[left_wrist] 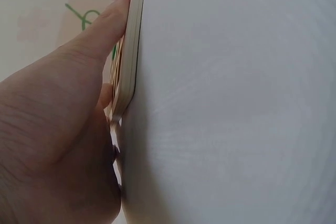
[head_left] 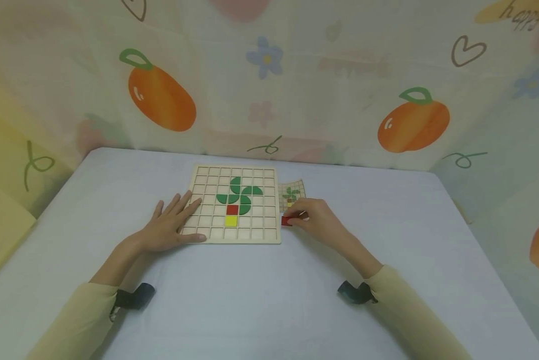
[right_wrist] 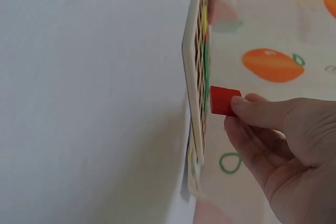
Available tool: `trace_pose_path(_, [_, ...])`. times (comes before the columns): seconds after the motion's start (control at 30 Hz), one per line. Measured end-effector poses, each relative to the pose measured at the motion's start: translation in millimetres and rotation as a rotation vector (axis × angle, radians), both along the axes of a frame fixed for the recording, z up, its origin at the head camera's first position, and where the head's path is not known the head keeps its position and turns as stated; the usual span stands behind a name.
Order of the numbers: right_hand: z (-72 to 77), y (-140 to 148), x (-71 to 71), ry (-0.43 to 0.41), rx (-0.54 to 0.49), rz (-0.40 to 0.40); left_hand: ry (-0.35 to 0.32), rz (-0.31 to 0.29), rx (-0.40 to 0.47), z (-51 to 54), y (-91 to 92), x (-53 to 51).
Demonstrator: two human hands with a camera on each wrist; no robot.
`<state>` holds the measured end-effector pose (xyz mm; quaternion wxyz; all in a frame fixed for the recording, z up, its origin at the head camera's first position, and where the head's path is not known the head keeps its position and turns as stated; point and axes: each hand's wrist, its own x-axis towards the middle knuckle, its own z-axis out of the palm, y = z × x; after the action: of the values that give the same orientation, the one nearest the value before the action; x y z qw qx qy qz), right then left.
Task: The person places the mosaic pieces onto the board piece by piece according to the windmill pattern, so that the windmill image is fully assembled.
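Note:
A wooden grid board [head_left: 256,222] lies on the white table. Several green rounded tiles [head_left: 235,184] form a pinwheel in its cells, with a red square tile [head_left: 232,210] and a yellow square tile [head_left: 231,221] below them. My left hand [head_left: 167,227] rests on the board's left edge, fingers spread and thumb along the lower left corner. Between thumb and fingers, my right hand [head_left: 318,218] pinches another red square tile [right_wrist: 223,101], held just off the board's right side. In the left wrist view the thumb [left_wrist: 107,30] lies against the board's edge.
A pattern card [head_left: 299,187] showing a similar green pinwheel lies beside the board's right edge, partly behind my right hand. Behind the table [head_left: 233,300] hangs a cloth [head_left: 314,100] printed with oranges and flowers. Each wrist wears a dark camera mount [head_left: 136,297].

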<state>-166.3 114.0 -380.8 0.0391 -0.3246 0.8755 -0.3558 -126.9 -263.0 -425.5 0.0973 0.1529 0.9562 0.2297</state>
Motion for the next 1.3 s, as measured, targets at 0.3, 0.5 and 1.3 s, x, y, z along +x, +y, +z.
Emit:
trace_pose_path(0.3, [-2.1,-31,0.3,-0.03,-0.025,0.055,0.019,0.006,0.017,9.5,5.3,5.2])
trace_pose_path(0.5, [-4.7,-50,0.7,-0.066,-0.045,0.06,-0.011,0.012,-0.015,14.9,7.9,7.4])
trace_pose_path(1.3, [-10.5,-103,12.7,-0.026,-0.071,0.144,-0.008,0.016,-0.007,14.0,6.3,5.6])
